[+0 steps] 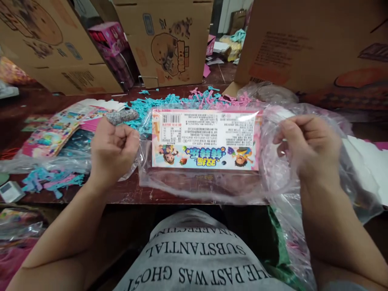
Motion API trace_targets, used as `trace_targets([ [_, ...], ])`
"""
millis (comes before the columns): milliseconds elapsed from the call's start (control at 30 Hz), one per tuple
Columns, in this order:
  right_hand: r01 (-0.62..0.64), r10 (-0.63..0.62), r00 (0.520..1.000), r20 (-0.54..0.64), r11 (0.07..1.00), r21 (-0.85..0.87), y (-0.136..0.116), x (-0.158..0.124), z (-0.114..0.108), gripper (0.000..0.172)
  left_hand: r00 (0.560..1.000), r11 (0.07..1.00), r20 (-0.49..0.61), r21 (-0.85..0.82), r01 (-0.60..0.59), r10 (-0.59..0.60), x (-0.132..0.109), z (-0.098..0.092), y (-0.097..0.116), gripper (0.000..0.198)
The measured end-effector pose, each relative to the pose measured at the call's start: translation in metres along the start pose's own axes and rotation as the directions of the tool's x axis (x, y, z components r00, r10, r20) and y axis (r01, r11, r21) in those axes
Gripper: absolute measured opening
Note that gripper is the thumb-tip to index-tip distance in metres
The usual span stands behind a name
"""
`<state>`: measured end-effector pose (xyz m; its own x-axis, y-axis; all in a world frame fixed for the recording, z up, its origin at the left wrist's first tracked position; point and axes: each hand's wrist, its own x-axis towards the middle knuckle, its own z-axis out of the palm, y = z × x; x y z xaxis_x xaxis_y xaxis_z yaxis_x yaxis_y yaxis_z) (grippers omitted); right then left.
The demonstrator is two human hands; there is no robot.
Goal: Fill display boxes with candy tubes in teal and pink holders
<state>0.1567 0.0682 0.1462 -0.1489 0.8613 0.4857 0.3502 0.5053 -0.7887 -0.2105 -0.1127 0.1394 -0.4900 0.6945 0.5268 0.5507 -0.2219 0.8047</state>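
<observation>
Between my hands is a printed box (206,139) with a barcode and cartoon figures, upside down to me, inside a clear plastic bag (200,188). My left hand (113,149) is closed at the bag's left edge, with a grey wrap on one finger. At the bag's right side, my right hand (309,145) is closed on the gathered plastic. Both hands hold the bag spread above the table's front edge. The bag hangs loosely below the box.
Several cardboard cartons (178,44) stand along the back. Blue and pink strips (157,105) lie behind the box, with more strips (54,182) at left near a small white device (12,192). Printed sheets (57,129) lie at left. More clear plastic (327,121) covers the right side.
</observation>
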Motion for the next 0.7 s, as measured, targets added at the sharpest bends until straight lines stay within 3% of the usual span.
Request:
trace_targets([
  [100,0.049,-0.045,0.995,0.086,0.998,-0.037,0.004,0.010,-0.008,0.015,0.998,0.990,-0.048,0.134,-0.032,0.038,0.003,-0.001,0.008,0.033],
  [167,0.062,-0.059,0.997,0.054,0.996,-0.059,0.011,0.017,-0.012,0.012,0.998,0.989,-0.047,0.147,-0.023,0.030,0.002,-0.004,0.007,0.028],
  [233,0.028,-0.025,0.999,0.040,0.997,-0.070,0.020,0.022,-0.015,0.010,1.000,0.995,0.014,0.100,-0.024,0.023,-0.003,-0.005,0.000,0.022],
  [400,-0.121,0.155,0.968,0.199,0.977,-0.173,0.051,0.030,-0.011,0.008,0.982,0.994,0.186,0.093,-0.048,0.030,-0.032,0.002,-0.024,0.022],
  [567,-0.060,0.183,0.939,0.292,0.921,-0.385,0.081,0.038,0.001,0.008,0.940,0.994,0.324,0.009,0.109,-0.106,-0.070,0.018,-0.035,0.032],
  [700,-0.009,0.219,0.898,0.381,0.876,-0.483,0.089,0.051,0.018,0.014,0.895,0.978,0.402,0.002,0.209,-0.192,-0.087,0.019,-0.046,0.032],
])
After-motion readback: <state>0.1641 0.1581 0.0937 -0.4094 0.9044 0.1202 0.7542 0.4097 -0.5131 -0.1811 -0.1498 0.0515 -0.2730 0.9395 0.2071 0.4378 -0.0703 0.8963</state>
